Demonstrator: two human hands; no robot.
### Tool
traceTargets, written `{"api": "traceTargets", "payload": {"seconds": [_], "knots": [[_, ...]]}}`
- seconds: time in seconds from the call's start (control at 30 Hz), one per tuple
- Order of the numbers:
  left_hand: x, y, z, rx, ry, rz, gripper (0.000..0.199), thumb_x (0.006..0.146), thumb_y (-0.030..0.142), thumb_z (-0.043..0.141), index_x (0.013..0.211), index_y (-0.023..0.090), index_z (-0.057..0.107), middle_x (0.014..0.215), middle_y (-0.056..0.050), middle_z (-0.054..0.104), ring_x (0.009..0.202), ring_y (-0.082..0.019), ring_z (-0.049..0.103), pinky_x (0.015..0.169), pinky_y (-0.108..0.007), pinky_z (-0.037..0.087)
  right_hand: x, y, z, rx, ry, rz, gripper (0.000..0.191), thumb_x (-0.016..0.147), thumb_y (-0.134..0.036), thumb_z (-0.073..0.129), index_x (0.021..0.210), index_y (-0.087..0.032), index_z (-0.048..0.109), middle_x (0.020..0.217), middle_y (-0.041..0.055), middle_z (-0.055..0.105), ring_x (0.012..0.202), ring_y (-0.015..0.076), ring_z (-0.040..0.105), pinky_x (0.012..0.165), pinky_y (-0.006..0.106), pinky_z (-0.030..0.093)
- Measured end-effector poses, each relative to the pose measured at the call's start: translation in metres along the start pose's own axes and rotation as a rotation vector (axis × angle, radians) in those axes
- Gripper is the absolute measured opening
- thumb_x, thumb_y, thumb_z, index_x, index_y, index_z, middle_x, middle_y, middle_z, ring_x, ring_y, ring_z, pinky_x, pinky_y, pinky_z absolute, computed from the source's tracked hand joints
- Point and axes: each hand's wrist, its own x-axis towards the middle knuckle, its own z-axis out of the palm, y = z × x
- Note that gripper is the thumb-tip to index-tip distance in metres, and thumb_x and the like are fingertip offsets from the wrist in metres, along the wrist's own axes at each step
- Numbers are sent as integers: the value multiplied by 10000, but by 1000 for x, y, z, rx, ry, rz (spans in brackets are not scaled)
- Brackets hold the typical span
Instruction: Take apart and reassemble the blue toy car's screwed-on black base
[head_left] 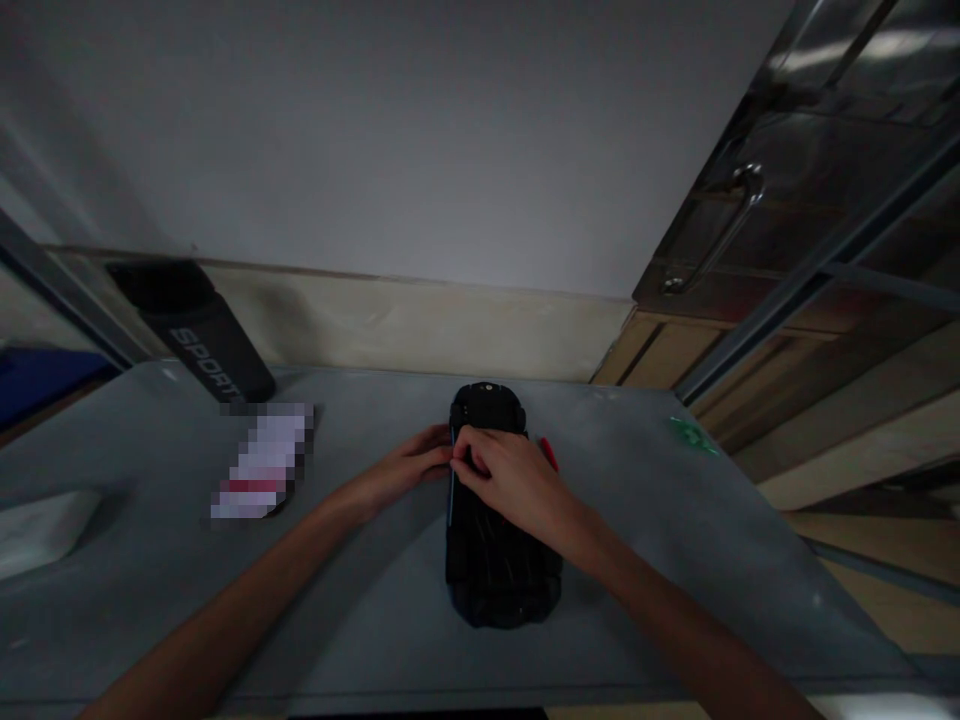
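A black toy car [502, 570] lies upside down on the grey table, its underside facing up. My left hand [409, 465] touches the car's left side, fingers close together; whether they pinch anything is hidden. Over the upper middle of the car is my right hand [506, 475], its thumb and index finger pinched near the left edge. What is between those fingertips is too small to make out. A red object [549, 454] shows just right of the car, partly hidden by my right hand.
A dark bottle [206, 335] marked SPORT stands at the back left. Before it lies a blurred-out phone-like item [262, 465]. A white object [45, 530] is at the far left, a green crumpled piece [694, 435] at the right. Behind the table [637, 630] rises a wall.
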Motion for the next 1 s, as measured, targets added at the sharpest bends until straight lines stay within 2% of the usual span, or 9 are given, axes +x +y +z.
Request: {"api": "traceTargets", "payload": {"seconds": [0.1, 0.13, 0.23, 0.27, 0.4, 0.5, 0.67, 0.83, 1.0], "knots": [[0, 1, 1, -18, 17, -7, 564, 888, 395, 832, 1405, 225, 686, 1602, -107, 644, 1514, -357, 567, 1236, -451, 475, 0, 19, -12, 158, 30, -13, 99, 1045, -204, 626, 953, -236, 647, 803, -20, 703, 736, 156, 660, 694, 274, 436], [0, 1, 1, -22, 8, -1, 598, 881, 403, 839, 1426, 219, 675, 1612, -124, 633, 1513, -363, 566, 1244, -473, 467, -1, 29, -18, 171, 76, 15, 99, 1052, -221, 602, 963, -239, 642, 795, -20, 700, 718, 159, 657, 689, 279, 438], [1, -1, -1, -8, -21, 4, 658, 859, 454, 864, 1448, 235, 669, 1622, -130, 624, 1526, -374, 549, 1261, -517, 441, -8, 66, -37, 19, 210, 142, 107, 1060, -284, 567, 979, -238, 620, 770, -4, 687, 701, 186, 648, 682, 304, 425], [1, -2, -2, -1, -21, -1, 667, 845, 466, 877, 1441, 246, 675, 1623, -122, 624, 1529, -376, 545, 1262, -521, 440, -12, 78, -41, -59, 216, 191, 99, 1065, -287, 558, 1014, -235, 625, 776, 3, 690, 710, 194, 650, 693, 312, 418], [1, -5, -6, 35, -18, -3, 675, 852, 460, 876, 1468, 280, 669, 1645, -89, 612, 1547, -363, 530, 1273, -517, 429, -29, 107, -45, -258, -62, 323, 117, 1063, -257, 569, 1141, -222, 649, 842, 47, 750, 750, 216, 677, 681, 316, 393], [-1, -4, -6, 95, -2, 52, 667, 842, 425, 890, 1457, 273, 683, 1635, -71, 627, 1554, -364, 519, 1305, -514, 384, -36, 110, -39, -283, -149, 321, 119, 1040, -207, 596, 1147, -212, 647, 906, 71, 774, 813, 228, 704, 711, 315, 406], [-1, -2, -6, 136, -6, 81, 646, 863, 392, 879, 1466, 259, 686, 1618, -52, 646, 1564, -370, 512, 1302, -479, 389, -34, 105, -31, -326, -123, 307, 111, 991, -152, 616, 1090, -203, 622, 940, 89, 770, 852, 236, 718, 729, 313, 414], [3, -7, -8, 84, -22, 43, 682, 850, 433, 886, 1481, 285, 673, 1647, -75, 618, 1565, -373, 514, 1302, -536, 399, -30, 103, -34, -253, 27, 236, 120, 940, -171, 618, 1043, -233, 603, 790, 21, 713, 722, 223, 703, 665, 313, 421], [7, -13, -8, -27, -9, 12, 620, 857, 450, 872, 1429, 278, 707, 1634, -83, 628, 1552, -363, 534, 1284, -525, 443, -24, 96, -41, -58, 306, 149, 165, 892, -228, 632, 1043, -261, 576, 734, -13, 688, 634, 211, 683, 653, 328, 480]]}}
